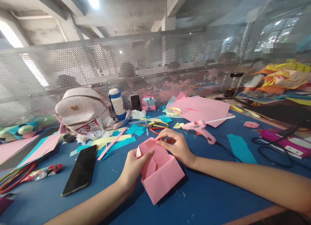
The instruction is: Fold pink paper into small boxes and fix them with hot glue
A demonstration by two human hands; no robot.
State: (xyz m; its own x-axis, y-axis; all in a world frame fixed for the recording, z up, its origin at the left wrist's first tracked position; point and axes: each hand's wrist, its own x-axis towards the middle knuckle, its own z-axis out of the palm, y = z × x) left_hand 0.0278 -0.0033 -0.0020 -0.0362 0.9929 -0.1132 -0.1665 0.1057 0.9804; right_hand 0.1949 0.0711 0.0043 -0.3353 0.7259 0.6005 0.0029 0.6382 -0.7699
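Observation:
A folded pink paper box is tilted above the blue table, with its near corner pointing down. My left hand grips its left wall, the thumb reaching inside over the rim. At the far edge, my right hand pinches the paper between thumb and fingers. Part of the box's far side is hidden behind my fingers. Just beyond my right hand lie scissors with orange and yellow handles. A pink glue gun rests to the right, its cord trailing along the table.
A black phone lies at left, near blue and yellow paper strips. Behind stand a pale backpack and a white bottle. Pink sheets lie at the back. A magenta power strip with black cable sits right.

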